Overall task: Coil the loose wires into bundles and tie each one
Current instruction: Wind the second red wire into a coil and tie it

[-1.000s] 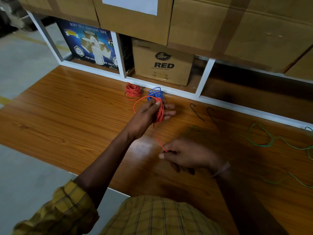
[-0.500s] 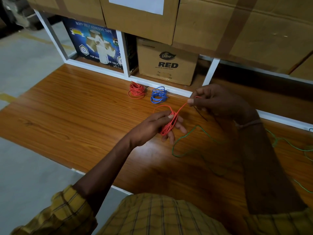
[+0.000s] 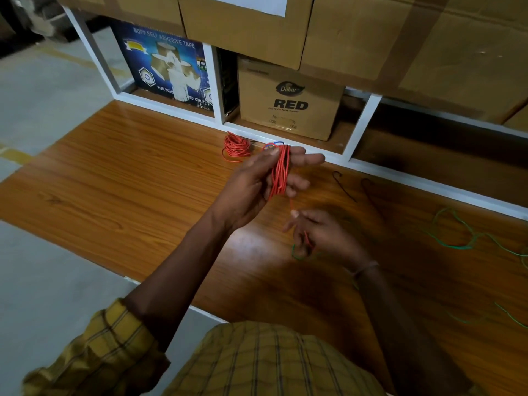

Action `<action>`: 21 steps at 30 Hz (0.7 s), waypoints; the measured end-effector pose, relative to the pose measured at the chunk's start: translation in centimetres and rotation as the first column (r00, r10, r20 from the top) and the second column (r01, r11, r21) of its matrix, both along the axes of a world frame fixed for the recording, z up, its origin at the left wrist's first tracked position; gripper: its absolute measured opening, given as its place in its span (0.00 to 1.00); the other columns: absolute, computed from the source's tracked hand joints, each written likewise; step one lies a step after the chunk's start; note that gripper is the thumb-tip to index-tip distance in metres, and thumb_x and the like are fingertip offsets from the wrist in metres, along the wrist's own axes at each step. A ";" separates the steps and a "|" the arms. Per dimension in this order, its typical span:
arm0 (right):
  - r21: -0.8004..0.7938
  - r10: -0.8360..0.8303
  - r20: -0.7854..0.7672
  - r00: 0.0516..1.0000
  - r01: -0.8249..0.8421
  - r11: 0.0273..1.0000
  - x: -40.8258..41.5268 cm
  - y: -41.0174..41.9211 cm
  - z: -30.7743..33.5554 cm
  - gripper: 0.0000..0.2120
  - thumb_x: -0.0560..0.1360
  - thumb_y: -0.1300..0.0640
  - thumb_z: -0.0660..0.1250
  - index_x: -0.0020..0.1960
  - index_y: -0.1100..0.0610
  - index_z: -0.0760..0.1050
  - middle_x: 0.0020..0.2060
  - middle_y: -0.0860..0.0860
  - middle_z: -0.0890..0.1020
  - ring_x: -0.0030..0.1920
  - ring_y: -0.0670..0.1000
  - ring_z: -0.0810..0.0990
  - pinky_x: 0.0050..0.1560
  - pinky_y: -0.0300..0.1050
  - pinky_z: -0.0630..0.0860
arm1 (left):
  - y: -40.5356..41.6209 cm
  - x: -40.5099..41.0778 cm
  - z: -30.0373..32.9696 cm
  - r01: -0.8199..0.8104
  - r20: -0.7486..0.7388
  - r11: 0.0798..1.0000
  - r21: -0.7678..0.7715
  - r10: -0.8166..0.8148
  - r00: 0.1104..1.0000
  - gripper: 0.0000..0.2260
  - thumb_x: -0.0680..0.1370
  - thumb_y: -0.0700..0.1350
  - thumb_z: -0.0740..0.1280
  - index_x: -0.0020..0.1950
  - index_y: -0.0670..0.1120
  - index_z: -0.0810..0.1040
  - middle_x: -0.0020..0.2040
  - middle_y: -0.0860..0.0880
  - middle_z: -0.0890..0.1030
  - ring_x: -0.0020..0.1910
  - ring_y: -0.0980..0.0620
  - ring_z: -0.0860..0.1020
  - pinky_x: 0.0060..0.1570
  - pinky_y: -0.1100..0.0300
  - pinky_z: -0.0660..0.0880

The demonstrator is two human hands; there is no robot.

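Left hand (image 3: pixel 257 184) holds red coil (image 3: pixel 280 172); right hand (image 3: pixel 323 235) seemingly pinches its tail.

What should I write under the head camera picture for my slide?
Left hand holds a red wire coil wound round its fingers while right hand pinches the loose end above the wooden table.

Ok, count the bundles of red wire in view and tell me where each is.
2. One red wire coil lies on the wooden table by the white shelf frame; the other red wire coil is wound around the left hand's fingers. Others may be hidden behind that hand.
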State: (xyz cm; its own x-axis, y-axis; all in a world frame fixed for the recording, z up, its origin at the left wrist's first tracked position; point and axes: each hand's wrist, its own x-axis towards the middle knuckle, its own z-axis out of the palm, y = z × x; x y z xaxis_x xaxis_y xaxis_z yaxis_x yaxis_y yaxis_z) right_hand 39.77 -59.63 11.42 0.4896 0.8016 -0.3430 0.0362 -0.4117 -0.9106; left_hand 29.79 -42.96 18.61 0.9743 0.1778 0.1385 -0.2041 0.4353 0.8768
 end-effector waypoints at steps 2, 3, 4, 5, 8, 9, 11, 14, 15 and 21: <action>-0.090 0.085 -0.030 0.996 -0.088 0.992 -1.5 -0.4 1.2 0.18 0.86 0.46 0.58 0.53 0.57 0.81 0.33 0.60 0.80 0.26 0.54 0.80 0.29 0.44 0.75 | 0.3 0.6 -0.3 -0.051 -0.023 0.996 0.067 0.052 0.998 0.21 0.90 0.45 0.50 0.74 0.30 0.67 0.69 0.36 0.80 0.49 0.46 0.86 0.47 0.57 0.81; -0.125 0.148 -0.015 0.989 -0.149 0.981 -2.3 -0.6 2.1 0.16 0.85 0.46 0.59 0.55 0.56 0.80 0.34 0.62 0.81 0.27 0.55 0.81 0.29 0.45 0.76 | 0.3 0.8 -0.6 -0.087 -0.042 0.991 0.106 0.092 0.995 0.21 0.90 0.46 0.50 0.74 0.31 0.67 0.68 0.37 0.81 0.51 0.44 0.86 0.48 0.56 0.81; -0.151 0.220 0.012 0.975 -0.216 0.965 -2.9 -0.8 3.1 0.14 0.85 0.46 0.60 0.57 0.54 0.79 0.36 0.63 0.83 0.27 0.56 0.82 0.30 0.46 0.78 | 0.1 1.1 -0.9 -0.120 -0.061 0.982 0.144 0.130 0.990 0.21 0.90 0.46 0.50 0.74 0.31 0.67 0.68 0.38 0.81 0.52 0.43 0.86 0.49 0.55 0.81; -0.176 0.292 0.040 0.955 -0.281 0.943 -3.5 -1.0 4.2 0.11 0.84 0.47 0.62 0.57 0.53 0.78 0.37 0.63 0.84 0.28 0.57 0.83 0.30 0.48 0.79 | -0.1 1.3 -1.3 -0.148 -0.081 0.973 0.178 0.165 0.983 0.20 0.90 0.46 0.50 0.73 0.32 0.68 0.68 0.39 0.81 0.53 0.42 0.86 0.51 0.54 0.81; -0.250 0.427 0.113 0.897 -0.390 0.886 -4.2 -1.9 7.4 0.09 0.80 0.48 0.70 0.54 0.53 0.78 0.35 0.59 0.85 0.28 0.57 0.84 0.28 0.47 0.80 | -1.1 1.8 -2.7 -0.205 -0.126 0.927 0.314 0.255 0.959 0.17 0.90 0.45 0.51 0.71 0.34 0.68 0.68 0.38 0.81 0.52 0.40 0.86 0.51 0.54 0.82; -0.258 0.444 0.157 0.882 -0.397 0.881 -4.1 -2.3 8.5 0.09 0.78 0.50 0.73 0.52 0.54 0.78 0.33 0.57 0.84 0.28 0.55 0.84 0.27 0.45 0.78 | -1.3 1.9 -3.2 -0.203 -0.135 0.901 0.383 0.272 0.953 0.16 0.90 0.44 0.52 0.71 0.34 0.67 0.67 0.37 0.81 0.50 0.41 0.86 0.49 0.55 0.82; -0.239 0.428 0.254 0.868 -0.372 0.897 -3.2 -3.1 10.7 0.06 0.78 0.55 0.74 0.49 0.56 0.79 0.32 0.56 0.83 0.27 0.53 0.82 0.25 0.42 0.76 | -1.9 2.0 -3.9 -0.169 -0.147 0.844 0.509 0.279 0.949 0.15 0.90 0.43 0.53 0.69 0.34 0.68 0.65 0.35 0.81 0.45 0.47 0.86 0.44 0.60 0.81; -0.118 0.351 0.321 0.880 -0.331 0.936 -0.5 -4.4 13.7 0.02 0.79 0.61 0.71 0.47 0.58 0.80 0.29 0.56 0.82 0.24 0.54 0.79 0.24 0.42 0.73 | -2.6 1.9 -4.5 -0.114 -0.147 0.736 0.667 0.280 0.949 0.14 0.89 0.45 0.55 0.65 0.35 0.72 0.53 0.38 0.85 0.39 0.53 0.84 0.42 0.59 0.78; -0.044 0.314 0.319 0.894 -0.317 0.948 0.4 -4.8 14.5 0.03 0.80 0.62 0.70 0.48 0.60 0.80 0.28 0.57 0.81 0.23 0.53 0.77 0.23 0.41 0.72 | -2.9 1.8 -4.3 -0.091 -0.149 0.711 0.697 0.267 0.952 0.14 0.89 0.45 0.55 0.63 0.35 0.72 0.47 0.42 0.86 0.37 0.52 0.83 0.42 0.57 0.77; 0.344 -0.049 0.114 0.992 0.007 0.939 4.8 -5.2 15.6 0.09 0.83 0.61 0.61 0.50 0.68 0.74 0.25 0.52 0.72 0.19 0.45 0.65 0.23 0.36 0.72 | -4.2 0.9 -2.5 0.026 -0.194 0.825 0.565 0.102 0.976 0.13 0.90 0.42 0.53 0.64 0.33 0.70 0.55 0.40 0.86 0.31 0.46 0.79 0.34 0.57 0.73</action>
